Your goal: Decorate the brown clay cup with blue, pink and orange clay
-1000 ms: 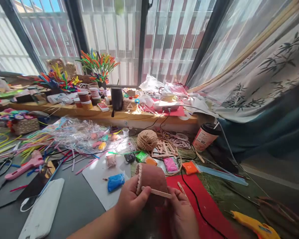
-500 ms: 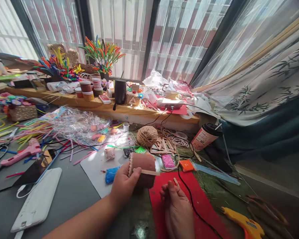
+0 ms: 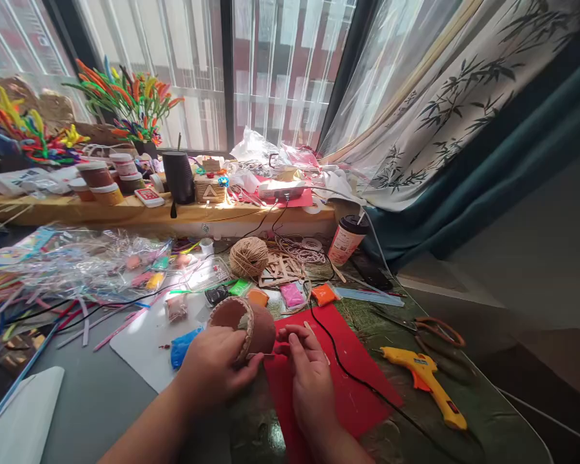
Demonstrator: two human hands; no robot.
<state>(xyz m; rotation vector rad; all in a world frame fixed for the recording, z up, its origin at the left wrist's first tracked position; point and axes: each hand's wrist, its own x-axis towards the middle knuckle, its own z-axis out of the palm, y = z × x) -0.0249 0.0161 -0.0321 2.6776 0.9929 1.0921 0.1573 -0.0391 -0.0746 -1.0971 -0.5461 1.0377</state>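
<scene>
My left hand (image 3: pixel 217 361) is closed on the near rim of a brown clay-coloured pot (image 3: pixel 265 327), which lies tilted with its mouth toward the left. A braided cord trim (image 3: pixel 249 322) runs around the rim. By my left thumb a thin wooden stick (image 3: pixel 261 354) is seen edge-on, reaching toward the right fingers. Just right of the pot is my right hand (image 3: pixel 312 374), fingers curled, with a flat wooden craft stick (image 3: pixel 310 328) showing between them. The right fingertips are close to the pot's base; whether they touch it I cannot tell.
Red sheet (image 3: pixel 357 386) lies under the right hand, crossed by a black cable (image 3: pixel 341 354). A yellow glue gun (image 3: pixel 425 380) and scissors (image 3: pixel 439 332) lie at right. Beyond are clay packets (image 3: pixel 292 295), a twine ball (image 3: pixel 249 256), loose craft sticks (image 3: pixel 283 267) and a lidded cup (image 3: pixel 348 240).
The view has swung right. The pot has turned so its open mouth shows, and my left hand has shifted onto the rim. My right hand has come up close to the pot.
</scene>
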